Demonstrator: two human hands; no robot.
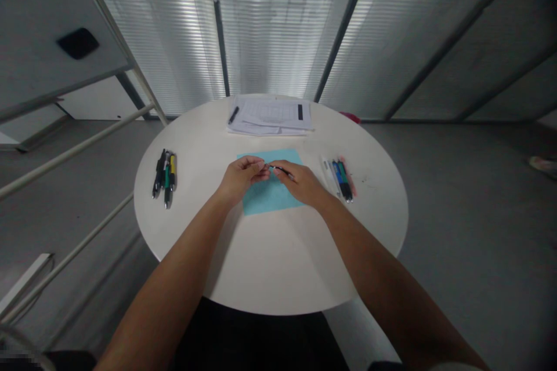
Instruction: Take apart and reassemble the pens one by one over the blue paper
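Over a light blue sheet (272, 200) on the round white table, my two hands meet. My right hand (303, 184) is closed on a slim dark pen (282, 171), which points left toward the other hand. The fingers of my left hand (243, 177) are pinched together at the pen's left end; whatever small part lies between them is hidden. Right of the sheet lie a blue pen piece (337, 173), a green one (343, 171) with dark lower ends, clear white tubes (329, 177) and thin pink pieces (351, 178).
Several pens (166, 177), black, green and yellow, lie at the table's left. A stack of papers (272, 115) with a black pen (234, 115) on it sits at the far edge. A pale metal frame (82, 136) stands left of the table (278, 278); blinds are behind.
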